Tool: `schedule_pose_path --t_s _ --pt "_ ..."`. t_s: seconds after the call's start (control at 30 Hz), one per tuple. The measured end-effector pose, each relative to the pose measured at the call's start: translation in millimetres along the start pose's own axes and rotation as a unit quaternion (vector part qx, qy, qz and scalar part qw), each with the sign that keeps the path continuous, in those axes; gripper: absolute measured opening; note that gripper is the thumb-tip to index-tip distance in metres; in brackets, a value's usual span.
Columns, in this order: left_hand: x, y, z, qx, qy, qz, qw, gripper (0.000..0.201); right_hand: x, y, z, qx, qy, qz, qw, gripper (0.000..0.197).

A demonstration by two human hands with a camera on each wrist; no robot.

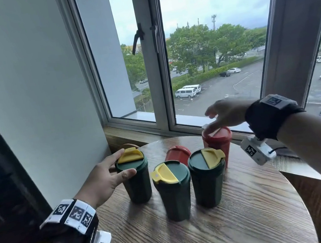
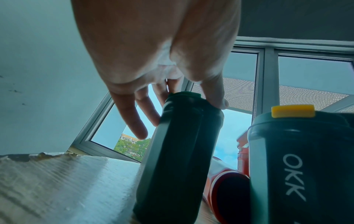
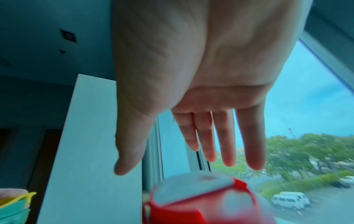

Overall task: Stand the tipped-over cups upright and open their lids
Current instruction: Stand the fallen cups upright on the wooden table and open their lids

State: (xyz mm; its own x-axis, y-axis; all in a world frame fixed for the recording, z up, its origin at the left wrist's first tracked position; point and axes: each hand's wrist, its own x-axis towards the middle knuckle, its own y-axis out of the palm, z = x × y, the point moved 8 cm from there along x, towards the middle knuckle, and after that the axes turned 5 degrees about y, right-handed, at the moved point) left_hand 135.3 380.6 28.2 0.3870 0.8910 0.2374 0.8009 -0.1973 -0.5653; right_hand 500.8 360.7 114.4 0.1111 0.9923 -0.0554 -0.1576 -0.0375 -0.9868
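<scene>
Reaching from the left, your left hand (image 1: 101, 179) has its fingers (image 2: 132, 119) straight and spread, the thumb (image 1: 125, 175) lying against the near side of the left green cup (image 1: 136, 180) just under its rim and the index fingertip touching the raised yellow flap (image 1: 129, 154) of its lid; the left wrist view shows the other fingers hanging loose beside the cup wall, not wrapped round it. Your right hand (image 1: 225, 113) is open too, fingers (image 3: 226, 139) straight and slightly apart, hovering over the upright red cup (image 1: 218, 143) at the back right, with the thumb tip at or just above its lid; whether it touches you cannot tell from the blurred right wrist view. Three green cups stand upright on the round wooden table (image 1: 246, 223): the left one, a middle green cup (image 1: 174, 191) and a right green cup (image 1: 208, 179), each with a yellow flap. Between them, behind, a second red cup (image 1: 176, 154) lies tipped on its side, as the left wrist view shows. Beyond the table runs the window (image 1: 205, 39).
</scene>
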Motion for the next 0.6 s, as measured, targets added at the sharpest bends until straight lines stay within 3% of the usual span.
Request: schedule_pose_path --t_s 0.13,0.23,0.4,0.6 --pt "0 2 -1 -0.003 0.005 -0.002 1.000 0.085 7 -15 59 -0.047 -0.068 -0.001 0.997 0.070" --pt "2 3 2 -0.008 0.010 -0.004 1.000 0.079 14 -6 103 -0.173 -0.125 0.029 0.977 0.071" --pt "5 6 5 -0.055 0.015 0.004 0.998 0.079 27 16 150 -0.413 -0.175 0.083 0.890 0.095" --pt "8 3 16 -0.044 0.037 -0.009 0.998 0.092 46 77 171 -0.551 -0.205 0.165 0.792 0.114"
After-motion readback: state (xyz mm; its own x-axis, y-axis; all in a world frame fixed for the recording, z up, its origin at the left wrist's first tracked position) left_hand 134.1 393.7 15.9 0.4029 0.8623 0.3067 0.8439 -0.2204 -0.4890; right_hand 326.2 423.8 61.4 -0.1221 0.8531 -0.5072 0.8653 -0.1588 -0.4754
